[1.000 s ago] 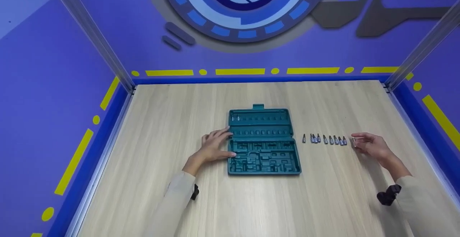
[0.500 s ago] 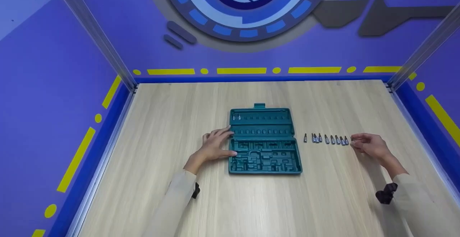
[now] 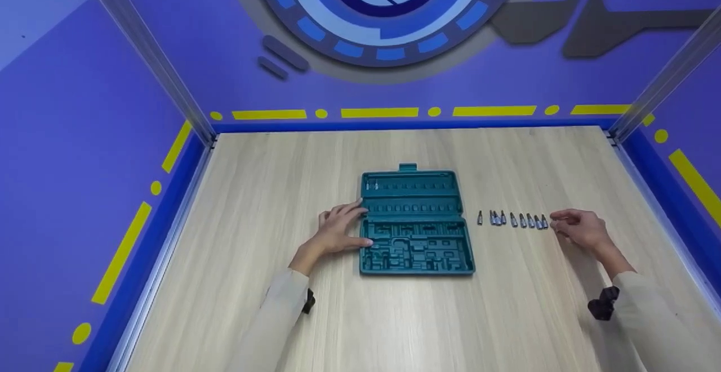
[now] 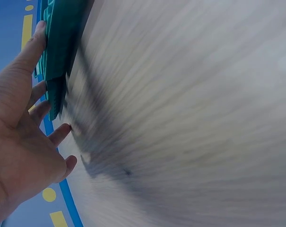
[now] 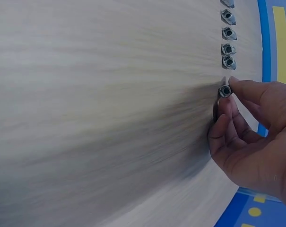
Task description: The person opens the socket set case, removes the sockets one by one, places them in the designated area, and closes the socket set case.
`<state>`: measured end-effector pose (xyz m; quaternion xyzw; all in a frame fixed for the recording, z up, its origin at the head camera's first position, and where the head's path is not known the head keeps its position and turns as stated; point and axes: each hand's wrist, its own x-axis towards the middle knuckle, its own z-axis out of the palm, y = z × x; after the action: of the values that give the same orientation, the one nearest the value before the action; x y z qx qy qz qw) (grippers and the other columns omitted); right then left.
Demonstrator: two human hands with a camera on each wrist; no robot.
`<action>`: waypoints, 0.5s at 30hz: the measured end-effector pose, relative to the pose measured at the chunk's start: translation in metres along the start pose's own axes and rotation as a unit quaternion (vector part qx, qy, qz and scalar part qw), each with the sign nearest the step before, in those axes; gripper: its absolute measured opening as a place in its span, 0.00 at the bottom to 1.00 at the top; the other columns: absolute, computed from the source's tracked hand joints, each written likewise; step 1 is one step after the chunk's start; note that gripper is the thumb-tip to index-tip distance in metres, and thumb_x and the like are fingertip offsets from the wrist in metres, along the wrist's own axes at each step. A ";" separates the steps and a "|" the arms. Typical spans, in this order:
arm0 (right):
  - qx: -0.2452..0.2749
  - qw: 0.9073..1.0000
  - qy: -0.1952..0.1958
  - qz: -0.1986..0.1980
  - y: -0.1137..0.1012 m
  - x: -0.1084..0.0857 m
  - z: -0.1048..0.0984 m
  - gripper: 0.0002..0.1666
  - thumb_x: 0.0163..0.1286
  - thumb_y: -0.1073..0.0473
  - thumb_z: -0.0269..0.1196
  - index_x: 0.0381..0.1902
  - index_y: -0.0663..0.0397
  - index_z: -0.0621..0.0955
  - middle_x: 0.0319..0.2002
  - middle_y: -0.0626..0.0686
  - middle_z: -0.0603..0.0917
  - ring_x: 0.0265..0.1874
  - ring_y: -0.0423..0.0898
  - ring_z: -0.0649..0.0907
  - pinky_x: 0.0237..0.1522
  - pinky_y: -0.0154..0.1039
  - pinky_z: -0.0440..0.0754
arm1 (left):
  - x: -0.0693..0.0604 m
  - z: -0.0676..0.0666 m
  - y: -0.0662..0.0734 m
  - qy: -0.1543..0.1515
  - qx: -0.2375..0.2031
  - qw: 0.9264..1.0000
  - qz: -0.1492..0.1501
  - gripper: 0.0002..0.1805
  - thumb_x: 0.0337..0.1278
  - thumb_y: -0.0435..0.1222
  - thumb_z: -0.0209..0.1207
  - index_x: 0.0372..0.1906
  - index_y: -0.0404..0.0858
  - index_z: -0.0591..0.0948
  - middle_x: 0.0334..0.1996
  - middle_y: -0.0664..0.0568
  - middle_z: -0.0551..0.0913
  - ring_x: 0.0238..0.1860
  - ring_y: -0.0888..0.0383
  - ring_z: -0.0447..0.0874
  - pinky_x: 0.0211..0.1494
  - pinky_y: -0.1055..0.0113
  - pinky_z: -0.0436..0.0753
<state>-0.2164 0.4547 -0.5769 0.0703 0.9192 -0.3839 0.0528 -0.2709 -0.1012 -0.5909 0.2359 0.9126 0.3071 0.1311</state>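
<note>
A green plastic tool case lies unfolded on the table, its moulded compartments facing up. My left hand rests against its left side, the thumb on the lower half's rim and other fingertips by the lid. In the left wrist view, the left hand keeps its fingers spread along the case's edge. Right of the case, several bit sockets lie in a row. At the row's right end my right hand pinches a bit socket between thumb and fingertips, its square hole showing in the right wrist view.
Two small metal bit sockets sit in the lid's upper left slots. Wood-grain table surrounds the case. Blue-purple panels with yellow markings stand at the back and sides. Metal posts mark the back corners.
My right hand, holding the bit socket, has shifted slightly left towards the end of the row. The left hand stays on the case. The head view has moved slightly.
</note>
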 end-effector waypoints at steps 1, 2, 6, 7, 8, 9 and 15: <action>0.000 1.000 0.001 -0.002 0.000 0.000 0.001 0.21 0.74 0.63 0.61 0.58 0.76 0.79 0.40 0.65 0.89 0.26 0.30 0.82 0.26 0.31 0.80 | 0.000 0.000 0.000 0.001 0.000 1.000 0.000 0.43 0.56 0.56 0.70 0.75 0.48 0.70 0.82 0.52 0.56 0.80 0.42 0.53 0.74 0.36 0.49; -0.001 1.000 0.003 -0.004 0.000 0.001 0.001 0.21 0.75 0.63 0.61 0.58 0.76 0.79 0.40 0.65 0.89 0.26 0.31 0.82 0.26 0.31 0.80 | 0.000 0.000 0.000 0.002 -0.001 1.000 0.001 0.43 0.56 0.56 0.70 0.75 0.48 0.70 0.82 0.52 0.56 0.80 0.42 0.54 0.74 0.36 0.49; -0.007 1.000 0.013 -0.013 0.000 0.003 0.003 0.21 0.75 0.63 0.61 0.58 0.76 0.79 0.40 0.67 0.89 0.26 0.30 0.82 0.27 0.30 0.79 | 0.000 0.000 -0.001 0.002 -0.004 1.000 -0.001 0.43 0.56 0.56 0.70 0.75 0.48 0.70 0.82 0.52 0.56 0.80 0.42 0.53 0.74 0.36 0.49; -0.008 1.000 0.015 -0.015 0.000 0.003 0.004 0.21 0.76 0.62 0.60 0.58 0.76 0.79 0.40 0.67 0.89 0.26 0.30 0.82 0.27 0.30 0.79 | 0.000 0.000 -0.001 0.001 -0.004 1.000 -0.001 0.43 0.56 0.56 0.70 0.75 0.48 0.70 0.82 0.52 0.56 0.80 0.42 0.53 0.74 0.36 0.49; -0.006 1.000 0.017 -0.016 0.000 0.003 0.004 0.21 0.76 0.62 0.60 0.57 0.76 0.79 0.40 0.67 0.89 0.26 0.29 0.82 0.27 0.30 0.79 | 0.001 0.000 -0.001 0.000 -0.004 1.000 -0.002 0.43 0.56 0.56 0.70 0.75 0.48 0.70 0.82 0.53 0.56 0.80 0.43 0.53 0.74 0.36 0.49; -0.005 1.000 0.018 -0.016 0.000 0.004 0.004 0.21 0.76 0.62 0.60 0.58 0.76 0.79 0.40 0.66 0.89 0.26 0.30 0.81 0.27 0.30 0.79 | 0.001 0.000 -0.001 0.000 -0.004 1.000 -0.002 0.43 0.56 0.57 0.70 0.75 0.48 0.70 0.82 0.53 0.56 0.80 0.43 0.53 0.74 0.36 0.49; 0.039 0.999 -0.003 0.002 0.000 0.002 0.001 0.24 0.77 0.61 0.59 0.62 0.77 0.76 0.38 0.53 0.90 0.28 0.31 0.82 0.27 0.32 0.80 | 0.000 -0.001 0.000 0.003 -0.008 1.000 0.006 0.43 0.57 0.56 0.70 0.74 0.46 0.70 0.82 0.50 0.57 0.80 0.42 0.54 0.72 0.35 0.51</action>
<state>-0.2185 0.4543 -0.5778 0.0732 0.9032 -0.4194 0.0539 -0.2710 -0.1014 -0.5903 0.2393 0.9091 0.3156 0.1288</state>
